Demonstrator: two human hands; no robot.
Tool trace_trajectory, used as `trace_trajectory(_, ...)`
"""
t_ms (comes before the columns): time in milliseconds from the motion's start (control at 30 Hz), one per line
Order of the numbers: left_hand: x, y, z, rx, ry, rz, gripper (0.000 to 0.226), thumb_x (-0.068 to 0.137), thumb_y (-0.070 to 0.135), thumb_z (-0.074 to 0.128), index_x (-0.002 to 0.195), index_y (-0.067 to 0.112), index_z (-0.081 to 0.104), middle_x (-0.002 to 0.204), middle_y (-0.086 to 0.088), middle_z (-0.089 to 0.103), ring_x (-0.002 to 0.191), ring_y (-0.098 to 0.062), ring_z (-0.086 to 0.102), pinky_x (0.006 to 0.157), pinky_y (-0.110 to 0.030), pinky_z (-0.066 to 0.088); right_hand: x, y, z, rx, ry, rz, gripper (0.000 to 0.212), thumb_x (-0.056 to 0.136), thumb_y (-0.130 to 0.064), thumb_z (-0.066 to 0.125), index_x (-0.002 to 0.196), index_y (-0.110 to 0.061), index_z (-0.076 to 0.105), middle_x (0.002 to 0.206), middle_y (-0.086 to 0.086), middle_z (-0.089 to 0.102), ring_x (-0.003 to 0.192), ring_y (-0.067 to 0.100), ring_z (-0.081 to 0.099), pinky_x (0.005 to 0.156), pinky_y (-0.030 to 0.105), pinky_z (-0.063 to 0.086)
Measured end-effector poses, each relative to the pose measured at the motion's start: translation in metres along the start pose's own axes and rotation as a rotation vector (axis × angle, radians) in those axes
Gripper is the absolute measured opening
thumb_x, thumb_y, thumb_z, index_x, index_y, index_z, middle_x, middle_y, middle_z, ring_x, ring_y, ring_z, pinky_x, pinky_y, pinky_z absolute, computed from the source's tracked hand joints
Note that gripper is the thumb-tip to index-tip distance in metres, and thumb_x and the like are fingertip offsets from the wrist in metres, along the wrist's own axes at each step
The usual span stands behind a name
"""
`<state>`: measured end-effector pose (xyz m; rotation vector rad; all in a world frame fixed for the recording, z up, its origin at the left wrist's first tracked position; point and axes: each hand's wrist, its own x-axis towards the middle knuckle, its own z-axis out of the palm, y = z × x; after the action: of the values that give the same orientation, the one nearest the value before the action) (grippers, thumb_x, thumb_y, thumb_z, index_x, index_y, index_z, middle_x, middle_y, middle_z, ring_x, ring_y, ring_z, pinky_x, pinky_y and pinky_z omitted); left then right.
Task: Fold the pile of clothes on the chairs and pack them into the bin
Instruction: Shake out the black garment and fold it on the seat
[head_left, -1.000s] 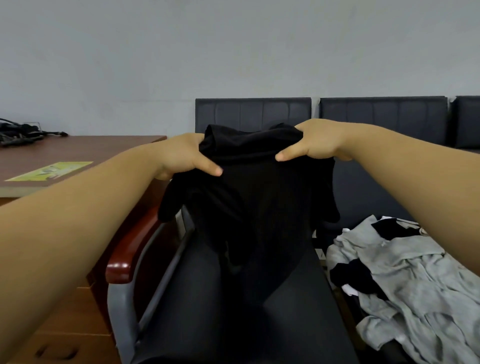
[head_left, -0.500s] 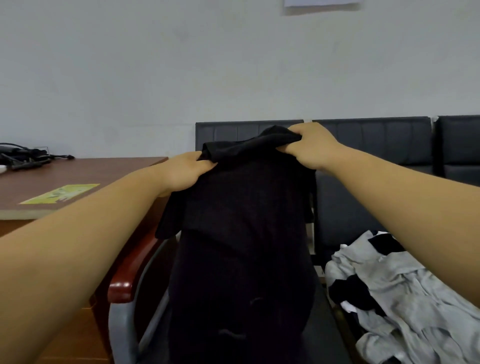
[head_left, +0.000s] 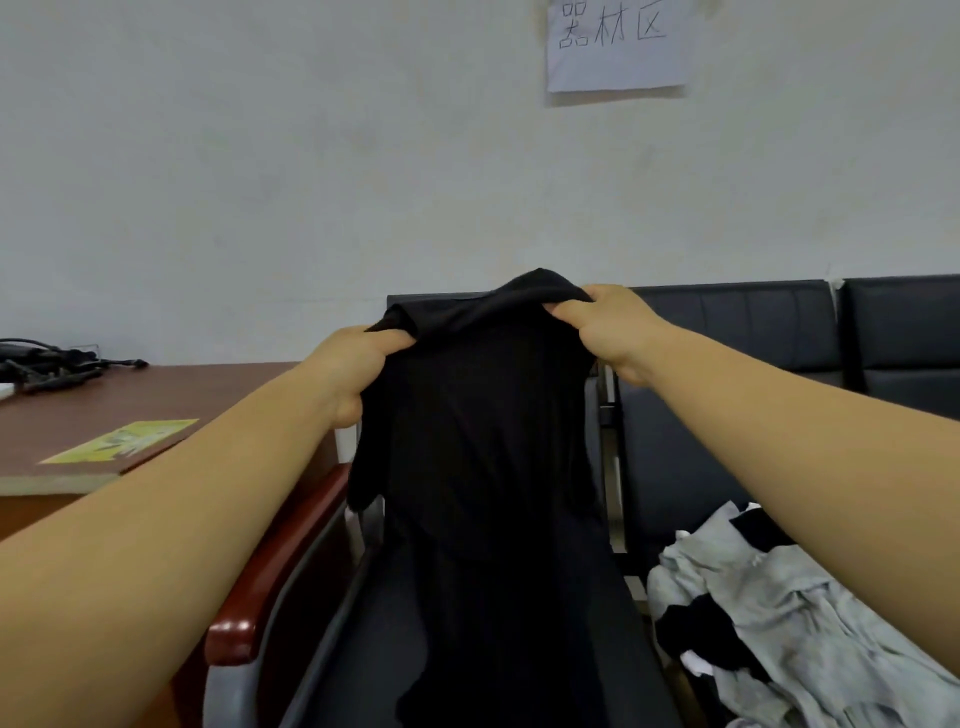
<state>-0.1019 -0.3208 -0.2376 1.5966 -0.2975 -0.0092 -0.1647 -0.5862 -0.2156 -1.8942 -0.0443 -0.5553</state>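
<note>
Gripping the black garment (head_left: 483, 441) by its upper edge: curling the left grip (head_left: 353, 374) round one bunched corner and the right grip (head_left: 608, 332) round the other, slightly higher. Clamping both on cloth, spreading neither.

Holding the garment in the air, letting it hang from the grips in front of the black chair (head_left: 311, 649), with its lower end running out of view toward the seat.

Judging a lopsided fold the main risk. Blaming the uneven height of the grips, the hump of slack cloth between them, and the flap drooping under the left grip, all likely to carry creases into the fold. Judging a second risk in the lower end dragging on the seat or catching the red-brown armrest (head_left: 270, 566) below the left grip. Expecting black cloth against black upholstery to hide seams and edges.

Recording the garment as thin, limp and matte, draping in soft vertical folds. Not managing to tell its type.

Noting the pile of clothes (head_left: 779, 623), grey and black, unfolded, on the next seat below and right of the right grip. Noting the desk (head_left: 156, 395) left of the left grip, carrying a yellow-green booklet (head_left: 122, 441) and black cables (head_left: 47, 361). Noting a paper sign (head_left: 615, 44) on the wall above the right grip. Finding no bin in view.
</note>
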Motion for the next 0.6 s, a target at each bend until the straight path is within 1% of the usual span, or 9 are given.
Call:
trace_trajectory(167, -0.006, 0.009, 0.001, 0.145, -0.091, 0.020, 0.029, 0.095, 0.037, 0.071, 0.114, 0.016, 0.074, 0.106, -0.003, 0.079, 0.102, -0.025, 0.074, 0.094, -0.041, 0.057, -0.002, -0.009, 0.002, 0.212, -0.008, 0.106, 0.017, 0.104, -0.022, 0.056, 0.113, -0.018, 0.070, 0.109, 0.005, 0.076, 0.099, 0.023, 0.073, 0.080, 0.036, 0.061)
trace_trajectory(267, -0.001, 0.007, -0.002, 0.102, -0.034, 0.011, 0.033, 0.098, 0.041, 0.067, 0.118, 0.015, 0.072, 0.111, -0.002, 0.078, 0.104, -0.023, 0.073, 0.093, -0.039, 0.056, -0.004, -0.011, 0.002, 0.213, -0.071, 0.095, 0.019, 0.100, -0.028, 0.065, 0.114, -0.019, 0.072, 0.107, 0.004, 0.078, 0.099, 0.024, 0.075, 0.085, 0.037, 0.062)
trace_trajectory(333, 0.002, 0.004, -0.003, 0.027, -0.022, -0.010, 0.026, 0.102, 0.034, 0.062, 0.117, 0.015, 0.071, 0.111, -0.002, 0.078, 0.105, -0.023, 0.073, 0.091, -0.040, 0.057, -0.007, -0.012, -0.004, 0.115, -0.221, 0.095, 0.025, 0.094, -0.032, 0.073, 0.116, -0.019, 0.073, 0.105, 0.002, 0.079, 0.101, 0.024, 0.076, 0.088, 0.038, 0.061)
trace_trajectory(400, 0.004, -0.001, -0.004, -0.043, -0.028, -0.027, 0.023, 0.105, 0.026, 0.056, 0.116, 0.014, 0.072, 0.111, -0.006, 0.078, 0.106, -0.025, 0.073, 0.093, -0.044, 0.058, -0.012, -0.013, -0.008, -0.054, -0.488, 0.167, 0.031, 0.090, -0.028, 0.077, 0.119, -0.019, 0.072, 0.110, 0.003, 0.078, 0.105, 0.025, 0.075, 0.093, 0.041, 0.058)
trace_trajectory(467, 0.003, -0.006, -0.002, -0.068, -0.007, -0.034, 0.021, 0.105, 0.024, 0.057, 0.113, 0.013, 0.073, 0.107, -0.008, 0.079, 0.103, -0.028, 0.074, 0.091, -0.043, 0.059, -0.013, -0.009, -0.007, -0.379, -0.677, 0.193, 0.039, 0.084, -0.024, 0.083, 0.121, -0.021, 0.071, 0.115, 0.002, 0.077, 0.107, 0.026, 0.074, 0.097, 0.044, 0.056)
trace_trajectory(500, 0.003, -0.009, -0.001, -0.060, 0.016, -0.034, 0.020, 0.104, 0.025, 0.059, 0.111, 0.012, 0.073, 0.104, -0.008, 0.079, 0.101, -0.028, 0.074, 0.088, -0.042, 0.059, -0.011, -0.005, -0.003, -0.574, -0.684, 0.161, 0.042, 0.079, -0.026, 0.087, 0.118, -0.023, 0.072, 0.114, -0.002, 0.077, 0.106, 0.024, 0.073, 0.099, 0.045, 0.056)
trace_trajectory(533, 0.003, -0.012, 0.000, -0.029, 0.035, -0.031, 0.019, 0.102, 0.027, 0.062, 0.108, 0.013, 0.073, 0.102, -0.008, 0.079, 0.098, -0.028, 0.074, 0.086, -0.040, 0.059, -0.010, -0.003, 0.000, -0.711, -0.632, 0.117, 0.040, 0.077, -0.029, 0.089, 0.113, -0.026, 0.073, 0.110, -0.005, 0.077, 0.103, 0.021, 0.073, 0.099, 0.045, 0.057)
trace_trajectory(567, 0.003, -0.014, 0.001, 0.013, 0.041, -0.025, 0.019, 0.101, 0.029, 0.063, 0.106, 0.013, 0.073, 0.101, -0.008, 0.079, 0.096, -0.027, 0.074, 0.086, -0.040, 0.059, -0.008, -0.001, 0.004, -0.744, -0.560, 0.084, 0.035, 0.076, -0.031, 0.089, 0.108, -0.026, 0.074, 0.106, -0.006, 0.077, 0.099, 0.019, 0.073, 0.097, 0.045, 0.058)
trace_trajectory(600, 0.003, -0.016, 0.000, 0.069, 0.035, -0.021, 0.019, 0.101, 0.031, 0.064, 0.105, 0.015, 0.073, 0.101, -0.007, 0.079, 0.096, -0.027, 0.074, 0.088, -0.040, 0.059, -0.005, 0.001, 0.005, -0.681, -0.500, 0.076, 0.028, 0.079, -0.031, 0.087, 0.104, -0.025, 0.076, 0.103, -0.005, 0.078, 0.096, 0.020, 0.075, 0.095, 0.044, 0.059)
